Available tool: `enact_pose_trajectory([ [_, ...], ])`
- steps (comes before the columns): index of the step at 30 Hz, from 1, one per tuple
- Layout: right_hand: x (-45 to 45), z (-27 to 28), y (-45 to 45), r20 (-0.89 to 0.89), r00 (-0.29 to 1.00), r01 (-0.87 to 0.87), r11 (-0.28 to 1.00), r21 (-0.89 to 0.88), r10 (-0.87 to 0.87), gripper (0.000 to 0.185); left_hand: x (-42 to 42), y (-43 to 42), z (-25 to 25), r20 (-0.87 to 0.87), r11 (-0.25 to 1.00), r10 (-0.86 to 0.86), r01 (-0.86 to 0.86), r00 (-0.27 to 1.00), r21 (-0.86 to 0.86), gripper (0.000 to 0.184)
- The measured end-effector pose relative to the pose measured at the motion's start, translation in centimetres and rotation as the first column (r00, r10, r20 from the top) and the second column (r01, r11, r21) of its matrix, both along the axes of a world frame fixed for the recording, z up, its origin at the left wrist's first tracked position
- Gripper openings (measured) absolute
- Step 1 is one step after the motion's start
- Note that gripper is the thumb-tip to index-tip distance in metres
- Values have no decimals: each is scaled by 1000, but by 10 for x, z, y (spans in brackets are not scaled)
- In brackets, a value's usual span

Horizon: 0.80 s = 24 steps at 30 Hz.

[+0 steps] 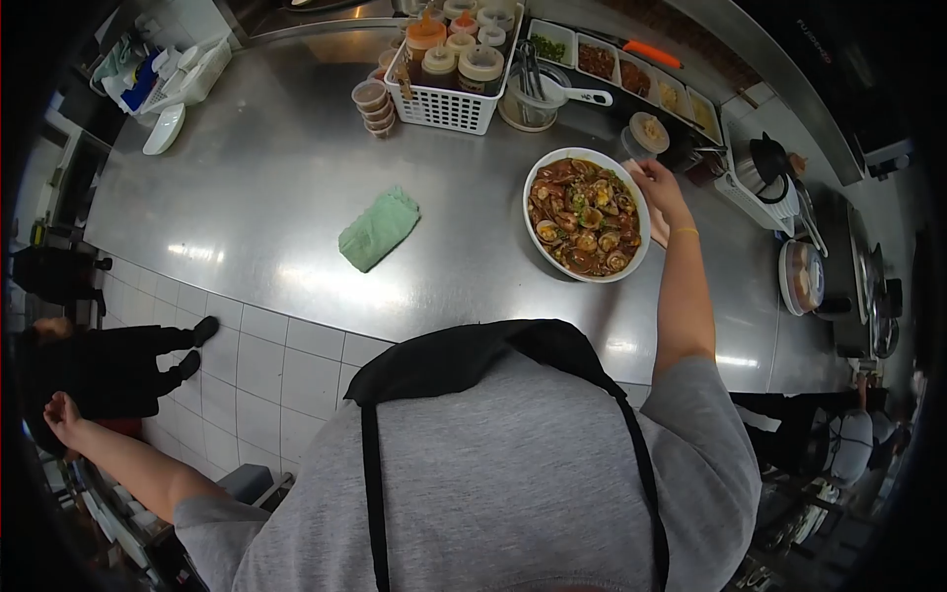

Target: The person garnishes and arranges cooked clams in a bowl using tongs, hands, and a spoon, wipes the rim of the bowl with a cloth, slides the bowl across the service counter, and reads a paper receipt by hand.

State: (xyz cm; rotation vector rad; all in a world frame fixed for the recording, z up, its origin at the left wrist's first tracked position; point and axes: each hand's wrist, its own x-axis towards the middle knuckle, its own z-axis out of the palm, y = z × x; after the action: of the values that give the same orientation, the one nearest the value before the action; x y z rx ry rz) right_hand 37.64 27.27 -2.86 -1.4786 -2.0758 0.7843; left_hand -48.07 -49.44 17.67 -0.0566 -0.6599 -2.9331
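A white bowl (641, 242) of clams in brown sauce with chopped green garnish rests on the steel counter, right of centre. At its right rim is my right hand (659, 192), fingers curled against the edge; part of the grip is hidden by the hand and wrist. Far out to the left, away from the counter, my left hand (64, 419) is raised with its fingers loosely bent and apart, and nothing shows in it. A folded green cloth (380, 229) lies on the counter left of the bowl.
A white basket of sauce bottles (444, 107), stacked small cups (374, 107) and garnish trays (594, 59) line the back. A clear container with a white-handled tool (587, 96) stands beside them. A person in black (109, 370) stands left; people are also at the right.
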Motion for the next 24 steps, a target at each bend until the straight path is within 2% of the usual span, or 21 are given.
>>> enact_pose_trajectory([
  [3,-31,10,16,-64,990,-136,959,-248,124,22,5,-13,11,-23,998,52,-53,998,-34,9],
  [6,-69,34,10,-48,976,-219,940,-263,213,24,2,-35,20,-25,999,10,-10,1000,-33,6],
  [7,-77,30,18,-79,950,-310,906,-286,300,25,6,-36,23,-47,998,-3,0,999,-65,6],
  [8,-87,28,22,-82,949,-316,903,-290,306,25,9,-35,26,-69,995,-17,11,997,-98,7],
  [10,-109,31,22,-148,869,-493,806,-326,472,23,12,-35,28,-72,993,-19,10,997,-114,8],
  [11,-119,35,21,-140,830,-549,750,-368,539,20,13,-36,28,-74,992,-24,15,997,-126,9],
  [12,-126,31,23,-141,828,-553,747,-369,543,20,15,-37,28,-76,990,-29,18,997,-138,9],
  [14,-139,23,29,-92,701,-676,617,-402,708,17,18,-40,31,-82,987,-37,23,996,-162,11],
  [16,-143,25,28,-133,690,-689,589,-422,712,15,22,-44,32,-86,984,-34,19,996,-175,12],
  [18,-145,29,28,-250,597,-780,479,-402,763,12,26,-47,31,-71,982,-14,1,997,-191,12],
  [19,-146,32,26,-250,594,-782,475,-403,765,12,28,-47,31,-63,980,-7,-6,998,-200,12],
  [22,-146,37,24,-162,595,-761,487,-429,787,11,31,-46,28,-38,974,10,-18,999,-226,12],
  [24,-148,38,25,-55,574,-778,523,-347,817,12,31,-44,28,-54,978,-4,-8,999,-210,11],
])
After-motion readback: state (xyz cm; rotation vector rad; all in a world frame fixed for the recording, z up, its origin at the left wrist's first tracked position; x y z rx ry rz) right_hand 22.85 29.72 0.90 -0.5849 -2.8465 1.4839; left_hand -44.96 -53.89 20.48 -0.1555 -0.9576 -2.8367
